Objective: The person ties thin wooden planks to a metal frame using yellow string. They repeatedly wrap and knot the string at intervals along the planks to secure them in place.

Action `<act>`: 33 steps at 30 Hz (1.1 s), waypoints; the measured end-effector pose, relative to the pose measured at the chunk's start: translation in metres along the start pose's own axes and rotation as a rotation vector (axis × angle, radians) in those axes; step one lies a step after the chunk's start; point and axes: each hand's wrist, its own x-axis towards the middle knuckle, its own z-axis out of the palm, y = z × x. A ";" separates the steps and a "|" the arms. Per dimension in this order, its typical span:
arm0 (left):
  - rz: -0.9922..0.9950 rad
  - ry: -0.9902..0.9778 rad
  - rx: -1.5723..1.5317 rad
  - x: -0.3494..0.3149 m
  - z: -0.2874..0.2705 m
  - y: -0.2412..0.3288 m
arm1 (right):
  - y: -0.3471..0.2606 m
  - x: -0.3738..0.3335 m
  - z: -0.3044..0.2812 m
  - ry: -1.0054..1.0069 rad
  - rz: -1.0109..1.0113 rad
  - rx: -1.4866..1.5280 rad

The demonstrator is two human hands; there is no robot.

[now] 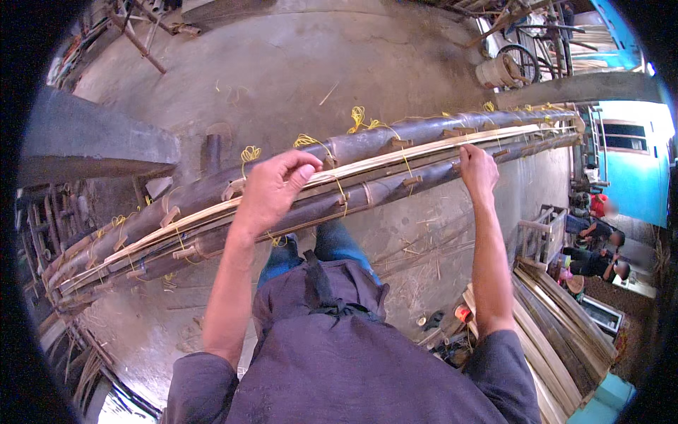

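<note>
Across my front runs a long frame of two dark bamboo poles (282, 213), joined by small wooden crosspieces. Pale split-bamboo strips (395, 151) lie lengthwise between the poles. Yellow cord (358, 117) is tied at intervals, with loose coils on the far pole. My left hand (277, 185) is over the strips left of centre, fingers curled and thumb bent towards them; what it pinches is hidden. Farther right, my right hand (479, 169) is closed at the near edge of the strips, its fingertips against the frame. I cannot make out what lies inside its grip.
Concrete ledges stand at the left (99, 138) and far right (579, 87). A pale bucket (498, 72) is beside a wheel at the back right. Stacked planks (558, 332) lean at the lower right. Several people sit at the right. Scraps litter the concrete floor (417, 247).
</note>
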 end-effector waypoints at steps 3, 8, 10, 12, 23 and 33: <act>-0.036 0.009 0.029 -0.031 -0.001 0.004 | -0.003 0.014 0.025 -0.169 -0.053 -0.220; 0.016 0.053 -0.027 -0.042 -0.014 -0.005 | 0.017 0.026 0.029 -0.057 0.080 0.200; 0.025 0.110 0.018 -0.045 -0.023 -0.009 | 0.000 -0.001 0.019 0.234 0.017 0.240; -0.019 0.185 0.108 -0.060 -0.029 -0.009 | -0.037 -0.079 -0.010 0.045 -0.137 0.649; 0.182 0.050 0.629 -0.017 0.056 -0.065 | -0.161 -0.100 -0.135 -0.607 -0.617 0.415; 0.289 0.243 0.828 0.007 0.081 -0.068 | -0.277 0.003 -0.009 -0.402 -0.669 0.272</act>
